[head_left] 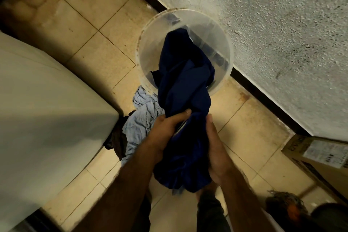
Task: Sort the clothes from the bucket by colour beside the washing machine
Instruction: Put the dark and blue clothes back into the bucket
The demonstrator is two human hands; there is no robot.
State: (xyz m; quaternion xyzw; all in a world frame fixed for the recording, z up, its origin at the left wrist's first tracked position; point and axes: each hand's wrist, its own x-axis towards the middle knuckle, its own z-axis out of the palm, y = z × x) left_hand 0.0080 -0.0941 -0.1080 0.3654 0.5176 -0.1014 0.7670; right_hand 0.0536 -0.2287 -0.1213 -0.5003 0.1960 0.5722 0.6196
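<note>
A navy blue garment (183, 88) stretches from the translucent plastic bucket (148, 39) toward me. My left hand (165, 130) grips its left side and my right hand (218, 149) clasps its right side, both low over the tiled floor. More dark cloth (216, 56) lies inside the bucket, partly hidden. On the floor beside the white washing machine (47, 109) lies a light blue garment (139, 120), with a dark brown garment (116, 139) partly under it.
A rough plastered wall (273, 34) with a dark skirting runs along the right, touching the bucket. A cardboard box (320, 158) stands at the right edge. A mop head (284, 199) lies at the bottom right. Beige floor tiles (84, 30) spread to the upper left.
</note>
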